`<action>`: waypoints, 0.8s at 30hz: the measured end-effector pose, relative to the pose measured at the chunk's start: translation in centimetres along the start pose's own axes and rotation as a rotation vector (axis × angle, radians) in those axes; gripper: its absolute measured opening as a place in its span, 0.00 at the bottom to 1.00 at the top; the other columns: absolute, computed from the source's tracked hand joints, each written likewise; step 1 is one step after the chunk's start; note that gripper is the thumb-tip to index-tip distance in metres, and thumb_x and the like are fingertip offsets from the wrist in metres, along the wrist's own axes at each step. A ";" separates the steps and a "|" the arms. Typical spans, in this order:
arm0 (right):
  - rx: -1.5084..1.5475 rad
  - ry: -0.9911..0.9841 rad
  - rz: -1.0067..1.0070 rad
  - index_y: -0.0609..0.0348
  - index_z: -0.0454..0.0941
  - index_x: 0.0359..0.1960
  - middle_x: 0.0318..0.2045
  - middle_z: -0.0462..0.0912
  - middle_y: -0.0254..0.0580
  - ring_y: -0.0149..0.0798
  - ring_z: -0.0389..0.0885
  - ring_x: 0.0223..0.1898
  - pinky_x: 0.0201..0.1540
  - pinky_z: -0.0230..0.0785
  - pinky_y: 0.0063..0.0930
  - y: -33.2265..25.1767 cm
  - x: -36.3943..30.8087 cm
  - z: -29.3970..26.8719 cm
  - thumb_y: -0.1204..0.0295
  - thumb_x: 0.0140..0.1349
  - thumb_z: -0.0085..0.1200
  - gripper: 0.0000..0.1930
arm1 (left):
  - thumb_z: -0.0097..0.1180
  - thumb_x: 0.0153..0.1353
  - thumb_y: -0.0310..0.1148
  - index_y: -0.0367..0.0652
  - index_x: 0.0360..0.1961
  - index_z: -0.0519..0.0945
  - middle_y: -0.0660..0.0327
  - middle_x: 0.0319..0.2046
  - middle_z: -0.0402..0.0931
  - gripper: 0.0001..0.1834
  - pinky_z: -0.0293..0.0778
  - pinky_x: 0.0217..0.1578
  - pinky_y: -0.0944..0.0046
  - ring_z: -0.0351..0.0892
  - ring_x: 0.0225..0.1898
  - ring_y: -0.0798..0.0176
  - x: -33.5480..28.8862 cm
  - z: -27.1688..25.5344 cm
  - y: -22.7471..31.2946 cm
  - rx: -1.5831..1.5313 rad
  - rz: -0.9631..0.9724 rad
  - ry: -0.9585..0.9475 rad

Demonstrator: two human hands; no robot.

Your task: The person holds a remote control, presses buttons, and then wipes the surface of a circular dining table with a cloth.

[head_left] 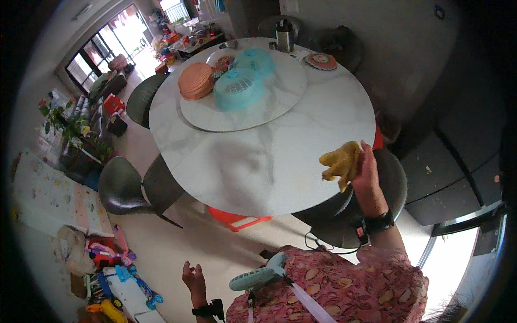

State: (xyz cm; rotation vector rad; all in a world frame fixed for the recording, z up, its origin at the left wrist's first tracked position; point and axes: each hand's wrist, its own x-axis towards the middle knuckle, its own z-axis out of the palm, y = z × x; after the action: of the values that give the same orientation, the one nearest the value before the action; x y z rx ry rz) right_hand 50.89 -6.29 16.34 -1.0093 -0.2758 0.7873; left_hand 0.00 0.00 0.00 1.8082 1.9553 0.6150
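Observation:
My right hand (368, 175) is raised at the right edge of a round white marble-patterned table (301, 145). It is closed on a crumpled mustard-yellow cloth (343, 163), which hangs over the table's rim area. My left hand (194, 279) is low, away from the table, its fingers loosely curled but apart with nothing in them. On the table's round turntable (264, 118) sit two translucent blue food covers (239, 90) and an orange woven-looking cover (196, 82). A pale green handheld-style fan (258, 277) hangs in front of my patterned clothing.
A dark metal flask (284, 35) and a round orange-edged mat (321, 61) stand at the table's far side. Dark chairs (124, 185) surround the table, and a red stool (234, 218) is beneath it. Children's scooters (141, 285) are at lower left; a dark cabinet (452, 167) is at right.

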 end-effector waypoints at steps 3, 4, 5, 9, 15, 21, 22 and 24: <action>-0.013 0.144 -0.056 0.60 0.71 0.38 0.34 0.75 0.39 0.35 0.75 0.38 0.42 0.68 0.30 1.5 1.1 0.4 0.52 0.62 0.42 0.21 | 0.58 0.49 0.26 0.25 0.48 0.69 0.41 0.42 0.74 0.25 0.73 0.36 0.58 0.77 0.36 0.48 2.7 0.3 -2.6 -0.019 -0.065 -0.065; -0.065 0.231 -0.107 0.60 0.72 0.37 0.33 0.75 0.39 0.35 0.75 0.36 0.40 0.69 0.30 2.1 1.7 1.8 0.52 0.62 0.44 0.21 | 0.58 0.49 0.26 0.25 0.48 0.69 0.41 0.41 0.74 0.25 0.73 0.36 0.58 0.77 0.35 0.48 5.2 0.1 -3.5 -0.020 -0.005 -0.068; -0.119 0.318 -0.158 0.61 0.73 0.36 0.32 0.75 0.39 0.35 0.75 0.35 0.38 0.69 0.30 2.6 2.4 2.7 0.53 0.61 0.45 0.20 | 0.58 0.49 0.25 0.25 0.48 0.69 0.41 0.40 0.74 0.25 0.73 0.36 0.59 0.77 0.35 0.48 7.7 -0.1 -4.3 -0.024 0.055 -0.072; -0.580 0.315 -0.388 0.60 0.74 0.27 0.20 0.72 0.32 0.27 0.69 0.23 0.25 0.63 0.23 3.3 4.1 6.3 0.57 0.61 0.46 0.17 | 0.58 0.48 0.25 0.26 0.47 0.69 0.42 0.41 0.73 0.24 0.73 0.36 0.57 0.76 0.34 0.46 18.0 2.0 -8.1 -0.030 0.285 0.037; -1.769 -0.030 -0.617 0.60 0.71 0.25 0.20 0.73 0.48 0.45 0.74 0.24 0.27 0.67 0.37 13.7 8.6 5.3 0.62 0.60 0.48 0.13 | 0.57 0.49 0.25 0.27 0.47 0.69 0.40 0.46 0.70 0.23 0.69 0.47 0.54 0.71 0.47 0.41 29.9 2.6 -4.3 -0.088 0.314 -0.196; -1.860 -0.379 -0.418 0.61 0.74 0.35 0.37 0.77 0.50 0.49 0.77 0.39 0.45 0.68 0.37 20.2 13.2 4.8 0.53 0.60 0.45 0.20 | 0.55 0.51 0.26 0.27 0.48 0.68 0.38 0.47 0.69 0.23 0.66 0.52 0.52 0.68 0.50 0.39 33.4 4.0 2.5 -0.008 0.657 -0.155; -1.886 -0.271 -0.083 0.57 0.75 0.46 0.48 0.74 0.49 0.50 0.74 0.47 0.49 0.68 0.37 18.1 13.7 10.8 0.57 0.59 0.46 0.19 | 0.55 0.51 0.27 0.27 0.48 0.68 0.38 0.47 0.69 0.23 0.66 0.52 0.52 0.68 0.50 0.39 34.3 3.7 1.2 0.054 0.673 -0.127; -1.785 -0.247 -0.238 0.60 0.74 0.45 0.44 0.75 0.52 0.51 0.74 0.45 0.48 0.67 0.38 17.3 16.0 13.9 0.54 0.60 0.45 0.22 | 0.54 0.52 0.28 0.27 0.49 0.68 0.38 0.47 0.69 0.23 0.66 0.52 0.52 0.68 0.50 0.40 35.6 4.6 0.6 0.136 0.741 -0.100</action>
State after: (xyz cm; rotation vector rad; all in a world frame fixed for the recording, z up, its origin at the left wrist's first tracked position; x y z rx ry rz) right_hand 46.55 19.01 6.94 -2.4463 -1.4263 0.2709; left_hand 0.34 35.71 -3.42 2.5990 1.2451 0.5908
